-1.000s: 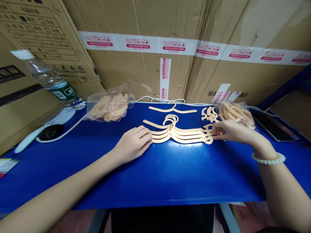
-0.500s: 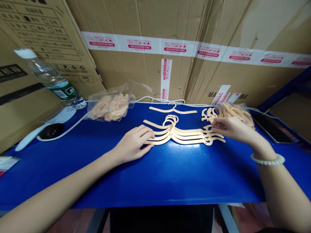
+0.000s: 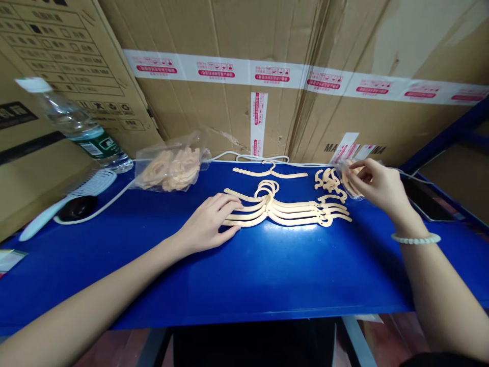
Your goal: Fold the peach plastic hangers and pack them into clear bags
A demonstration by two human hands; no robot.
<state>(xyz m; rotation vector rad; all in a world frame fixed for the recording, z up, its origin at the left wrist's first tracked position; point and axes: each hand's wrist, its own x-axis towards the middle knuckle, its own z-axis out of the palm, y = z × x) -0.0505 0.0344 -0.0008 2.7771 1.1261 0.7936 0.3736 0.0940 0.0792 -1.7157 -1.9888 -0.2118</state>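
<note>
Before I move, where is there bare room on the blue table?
Widest: the blue table between the hangers, its near edge and both forearms. Smaller: between the left bag and left hand. Crowded: back right, with hooked pieces, right bag and right hand.

Site: makeshift work corner, storeroom or small workshop in character; exact kind of premises cannot be told. Evidence: tall brown cardboard cartons [image 3: 229,112] forming back and left sides; white tape with red printing [image 3: 240,71] across rear. Flat blue surface [image 3: 267,280] on grey metal legs [image 3: 358,340], reddish floor [image 3: 405,331] below. Beige hangers [image 3: 270,208] grouped centrally, clear bag of beige pieces [image 3: 171,165] near. Personal articles at left: clear green-labelled plastic bottle [image 3: 93,142], pale-blue hairbrush [image 3: 57,208].
</note>
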